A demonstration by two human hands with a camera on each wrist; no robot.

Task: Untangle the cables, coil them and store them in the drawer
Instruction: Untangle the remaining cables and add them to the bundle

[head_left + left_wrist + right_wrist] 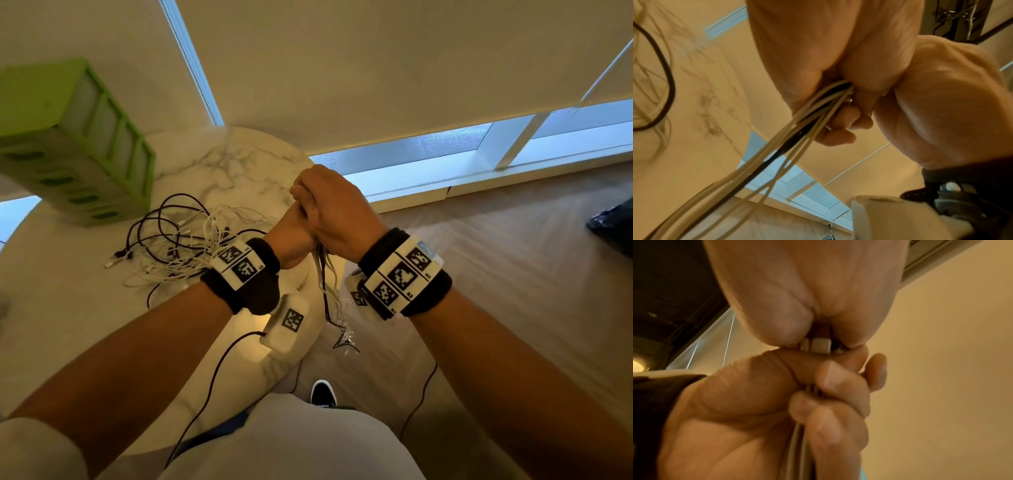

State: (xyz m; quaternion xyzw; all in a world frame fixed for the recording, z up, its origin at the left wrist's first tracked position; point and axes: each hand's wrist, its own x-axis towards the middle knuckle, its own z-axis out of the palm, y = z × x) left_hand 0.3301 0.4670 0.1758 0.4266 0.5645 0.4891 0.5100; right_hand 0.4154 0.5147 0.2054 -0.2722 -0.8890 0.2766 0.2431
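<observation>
Both hands are raised together over the right edge of the marble table [239, 164]. My left hand [291, 236] has its fingers [838, 386] curled round a bundle of white and black cables [807, 129]. Just above it, my right hand [335, 209] closes on the top of the same bundle, where white connector ends [818, 345] show between the two hands. The held strands [329, 294] hang down past the table edge. On the table to the left lies a tangle of white and black cables [178, 240].
A green drawer unit [75, 144] stands at the table's back left, its drawers shut. Wooden floor [479, 274] lies to the right, with a dark object [613, 222] at the far right. A black shoe [323, 394] is below the hands. Blinds cover the window behind.
</observation>
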